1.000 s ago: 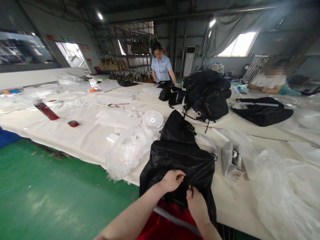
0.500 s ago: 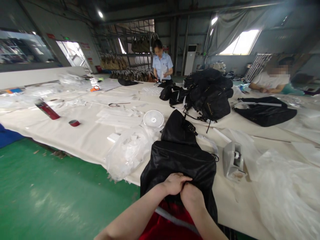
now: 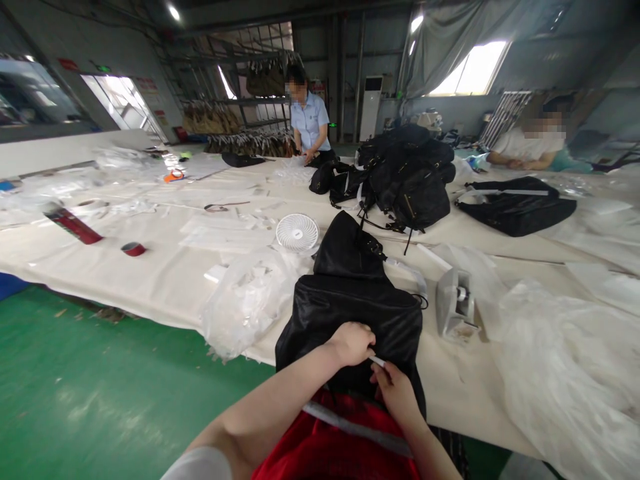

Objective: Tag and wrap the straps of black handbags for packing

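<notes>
My left hand [image 3: 354,344], fingers curled narrowly, rests on the black bag [image 3: 345,300] at one end of a small white strip [image 3: 377,361]; my right hand [image 3: 395,389] pinches the other end. The black bag lies across the tabletop's [image 3: 480,393] near edge, long axis running inward, its peak directed toward the far edge.

Green floor [image 3: 125,380]; grey wall [image 3: 45,40]; bright window [image 3: 467,69]; lit ceiling lamp [image 3: 174,13].
</notes>
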Demonstrator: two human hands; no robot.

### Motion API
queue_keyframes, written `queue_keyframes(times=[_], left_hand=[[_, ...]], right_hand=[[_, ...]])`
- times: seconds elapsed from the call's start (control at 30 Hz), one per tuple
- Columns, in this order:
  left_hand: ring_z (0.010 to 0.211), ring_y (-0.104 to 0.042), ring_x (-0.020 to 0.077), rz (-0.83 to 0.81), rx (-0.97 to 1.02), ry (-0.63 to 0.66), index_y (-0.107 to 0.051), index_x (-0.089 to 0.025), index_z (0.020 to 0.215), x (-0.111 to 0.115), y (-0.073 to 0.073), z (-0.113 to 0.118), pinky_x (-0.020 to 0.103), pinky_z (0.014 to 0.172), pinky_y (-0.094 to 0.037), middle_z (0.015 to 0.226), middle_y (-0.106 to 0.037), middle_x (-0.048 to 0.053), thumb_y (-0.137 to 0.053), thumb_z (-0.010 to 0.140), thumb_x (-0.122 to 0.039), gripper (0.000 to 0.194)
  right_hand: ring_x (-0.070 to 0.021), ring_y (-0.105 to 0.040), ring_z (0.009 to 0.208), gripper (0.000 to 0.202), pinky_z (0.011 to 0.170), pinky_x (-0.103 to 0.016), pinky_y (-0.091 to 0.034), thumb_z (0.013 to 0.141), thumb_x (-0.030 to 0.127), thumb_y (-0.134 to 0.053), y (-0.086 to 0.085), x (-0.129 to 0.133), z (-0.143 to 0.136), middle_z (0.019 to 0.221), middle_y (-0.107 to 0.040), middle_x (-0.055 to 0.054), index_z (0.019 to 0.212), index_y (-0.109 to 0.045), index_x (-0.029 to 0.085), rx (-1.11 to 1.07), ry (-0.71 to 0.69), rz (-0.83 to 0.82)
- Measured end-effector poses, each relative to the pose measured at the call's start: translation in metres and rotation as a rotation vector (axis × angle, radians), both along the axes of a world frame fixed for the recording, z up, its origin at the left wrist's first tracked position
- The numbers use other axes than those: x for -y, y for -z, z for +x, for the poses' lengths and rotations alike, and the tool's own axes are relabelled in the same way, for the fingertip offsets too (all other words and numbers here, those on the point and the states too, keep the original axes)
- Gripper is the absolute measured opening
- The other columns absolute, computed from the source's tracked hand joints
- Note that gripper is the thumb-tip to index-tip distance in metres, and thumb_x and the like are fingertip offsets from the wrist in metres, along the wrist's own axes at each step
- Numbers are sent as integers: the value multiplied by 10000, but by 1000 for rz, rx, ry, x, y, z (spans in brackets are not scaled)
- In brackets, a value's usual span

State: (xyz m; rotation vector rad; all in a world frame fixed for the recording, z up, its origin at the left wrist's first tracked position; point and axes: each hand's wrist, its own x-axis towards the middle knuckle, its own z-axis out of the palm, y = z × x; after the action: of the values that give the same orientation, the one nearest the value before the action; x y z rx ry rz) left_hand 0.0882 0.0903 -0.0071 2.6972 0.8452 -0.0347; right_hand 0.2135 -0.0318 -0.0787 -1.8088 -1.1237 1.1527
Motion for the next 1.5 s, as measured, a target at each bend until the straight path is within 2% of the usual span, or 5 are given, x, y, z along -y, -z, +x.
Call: queue_keyframes(times=[0.17,0.47,0.97,1.2,1.5], left_hand=[[841,-660,224,69,-146,103,-715,-197,872,-4,-4,12,302,681,-505,879,-691,50,-667,809,-377,197],[796,-648,249,192,-208,200,-686,-89,859,12,3,27,327,663,-509,852,-680,123,-688,798,-331,249],[871,-606,230,114,-1,99,-642,-146,852,21,1,3,334,800,-496,892,-641,90,-535,864,-228,135],[909,-611,215,-24,38,-2,-662,-193,886,11,7,1,314,824,-488,904,-639,44,-635,813,-313,143],[868,-611,187,-86,83,-73,-667,-216,848,4,19,0,285,798,-476,871,-633,7,-673,802,-419,208]], right_hand=[[-131,-529,386,417,396,-258,-375,810,580,-435,3,-3,-2,631,-645,-9,808,-616,205,-117,82,-22],[-118,-533,351,295,367,-230,-367,842,406,-405,2,-7,-4,575,-635,8,814,-605,190,-93,44,-59],[-97,-526,372,310,347,-204,-347,815,422,-470,-10,-21,-4,603,-679,-43,707,-603,164,-157,257,-161],[-76,-434,311,340,311,-223,-217,651,407,-522,-4,-16,8,738,-722,-40,857,-602,149,-368,104,-85],[-131,-551,388,291,430,-258,-420,777,315,-413,-5,-6,5,617,-677,-11,974,-562,161,-49,202,-54]])
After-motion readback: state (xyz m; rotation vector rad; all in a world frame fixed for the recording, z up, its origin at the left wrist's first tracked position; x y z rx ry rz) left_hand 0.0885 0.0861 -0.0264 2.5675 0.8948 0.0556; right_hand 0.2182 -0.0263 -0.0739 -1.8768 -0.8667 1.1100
